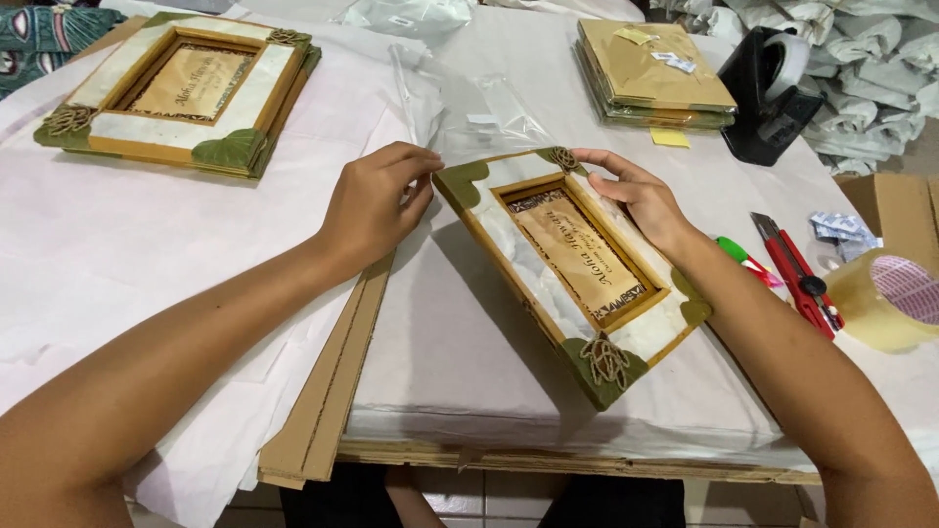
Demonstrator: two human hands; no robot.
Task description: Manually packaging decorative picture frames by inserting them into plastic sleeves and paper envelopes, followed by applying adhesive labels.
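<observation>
Partly hidden: left hand (372, 205) fingertips pinching clear bag (469, 112); right hand (636, 191) gripping frame (572, 269).

Right of the slanted wooden picture frame with green leaf corners (572, 269), the clear roll of sticky tape (892, 298) is cut off by the picture's edge. Part of the frame's far edge is hidden under the right hand (641, 196).

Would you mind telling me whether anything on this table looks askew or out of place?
The frame between the left hand and right hand sits turned diagonally, unlike the squarer frame at far left. Cardboard sheets overhang the table edge. Nothing looks spilled or damaged.
</observation>
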